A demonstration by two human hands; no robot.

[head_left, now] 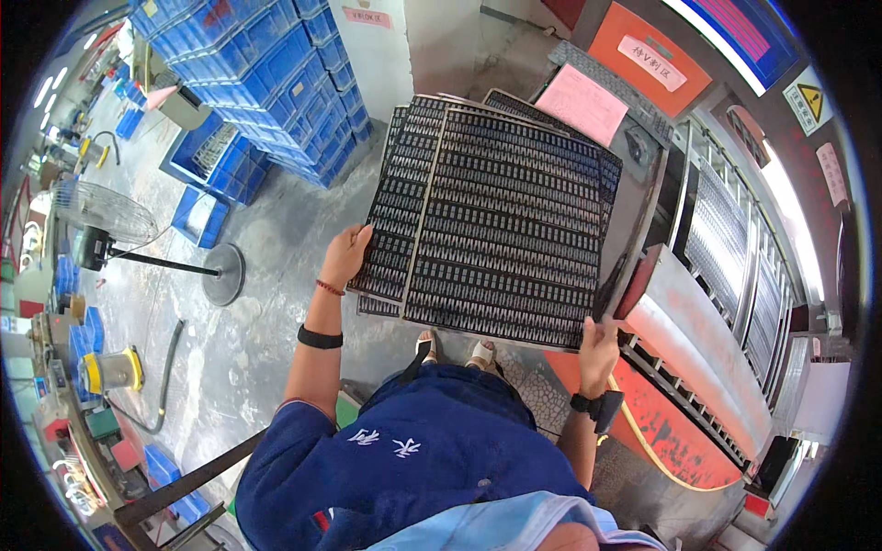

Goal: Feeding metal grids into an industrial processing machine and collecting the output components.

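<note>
A large black circuit board panel, covered in rows of small pale patterns, lies on top of a loose stack in front of me. Under its left side, another black panel sticks out at a slight angle. My left hand is closed on the left edge of the stack, with its fingertips partly hidden; which sheets it grips I cannot tell. At the near right corner of the top panel, my right hand pinches the edge between thumb and fingers. More panel edges show behind and below.
On the right stands a machine with metal rollers and a silver cover. A pink sheet, a keyboard and a mouse lie beyond the panels. Stacked blue crates and a floor fan stand left.
</note>
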